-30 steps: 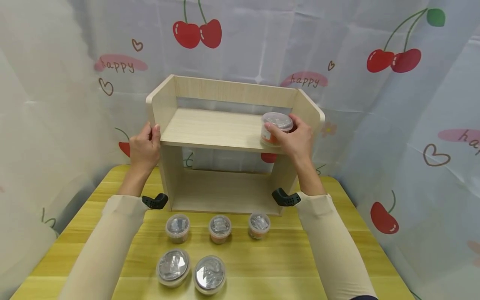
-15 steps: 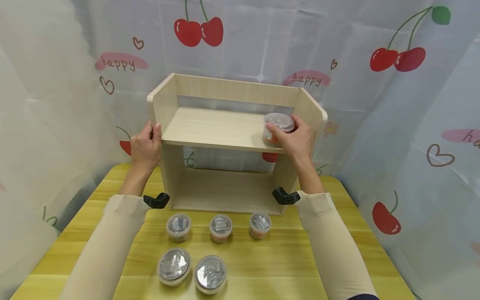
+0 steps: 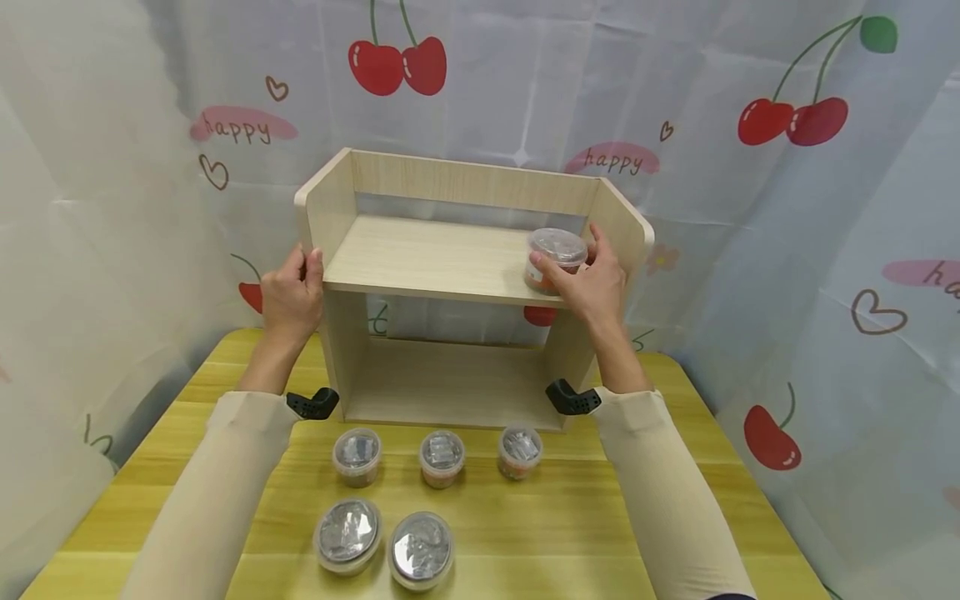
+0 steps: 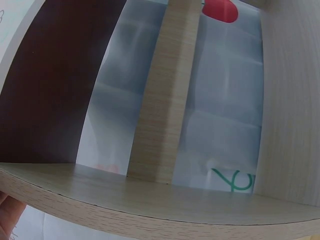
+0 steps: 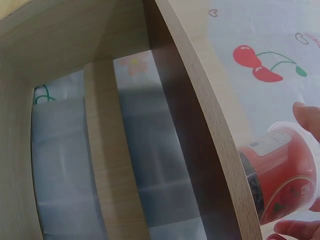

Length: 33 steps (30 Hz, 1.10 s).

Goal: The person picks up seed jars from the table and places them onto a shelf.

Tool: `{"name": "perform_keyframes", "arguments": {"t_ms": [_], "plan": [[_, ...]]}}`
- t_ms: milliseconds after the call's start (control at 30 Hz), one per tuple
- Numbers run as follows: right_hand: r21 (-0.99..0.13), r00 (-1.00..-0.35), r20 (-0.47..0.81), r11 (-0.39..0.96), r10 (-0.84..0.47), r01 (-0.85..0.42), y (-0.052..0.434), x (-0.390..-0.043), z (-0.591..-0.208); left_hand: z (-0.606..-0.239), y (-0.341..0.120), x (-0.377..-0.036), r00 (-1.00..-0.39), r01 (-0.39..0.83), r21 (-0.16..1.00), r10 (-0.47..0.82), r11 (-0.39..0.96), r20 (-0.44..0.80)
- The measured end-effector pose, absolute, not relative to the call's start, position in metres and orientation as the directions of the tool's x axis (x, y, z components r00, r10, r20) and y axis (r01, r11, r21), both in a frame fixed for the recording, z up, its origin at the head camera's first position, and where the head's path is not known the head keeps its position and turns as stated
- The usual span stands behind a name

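The person's left hand (image 3: 291, 292) grips the left side panel of the pale wooden two-tier shelf unit (image 3: 450, 258), fingers curled round its front edge; the thumb side is hidden behind the panel. In the left wrist view only a sliver of that hand shows at the lower left corner, so its grip cannot be read there. The shelf unit stands at the back of the yellow wooden desk (image 3: 675, 500).

On the desk in front of the unit sit five clear plastic tubs with foil-looking lids: three small ones (image 3: 441, 457) in a row and two larger ones (image 3: 384, 543) nearer the person. Their contents are hard to make out.

On the upper shelf's right end stands a clear round tub with a red label (image 3: 553, 260). The right hand (image 3: 592, 283) wraps round it, thumb at the front, fingers behind; the palm covers much of its lower right side. The right wrist view shows it cut off by the shelf's edge.
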State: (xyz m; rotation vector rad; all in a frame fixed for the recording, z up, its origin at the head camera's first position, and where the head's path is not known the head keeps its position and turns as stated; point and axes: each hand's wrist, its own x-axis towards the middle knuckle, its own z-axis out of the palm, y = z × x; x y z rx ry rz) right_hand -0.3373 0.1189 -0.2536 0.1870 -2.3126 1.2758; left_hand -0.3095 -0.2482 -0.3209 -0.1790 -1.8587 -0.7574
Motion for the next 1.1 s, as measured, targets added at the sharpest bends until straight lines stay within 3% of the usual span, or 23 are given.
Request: {"name": "perform_keyframes", "arguments": {"t_ms": [167, 400, 733, 1100], "plan": [[-0.719, -0.836, 0.535, 0.585, 0.124, -0.374, 0.120, -0.332, -0.253, -0.321, -0.247, -0.309, -0.415, 0.462, 0.417, -0.225, 0.783, 0.882], [-0.627, -0.687, 0.704, 0.610, 0.177, -0.485, 0.116, -0.315, -0.252, -0.323, -0.247, -0.310, -0.413, 0.459, 0.418, -0.229, 0.784, 0.882], [-0.505, -0.503, 0.849, 0.526, 0.161, -0.684, 0.108, -0.275, -0.250, -0.322, -0.249, -0.311, -0.390, 0.462, 0.410, -0.235, 0.786, 0.890], [-0.454, -0.481, 0.876, 0.396, 0.036, -0.798, 0.112, -0.241, -0.273, -0.321, -0.246, -0.307, -0.435, 0.459, 0.433, -0.229, 0.776, 0.871]]}}
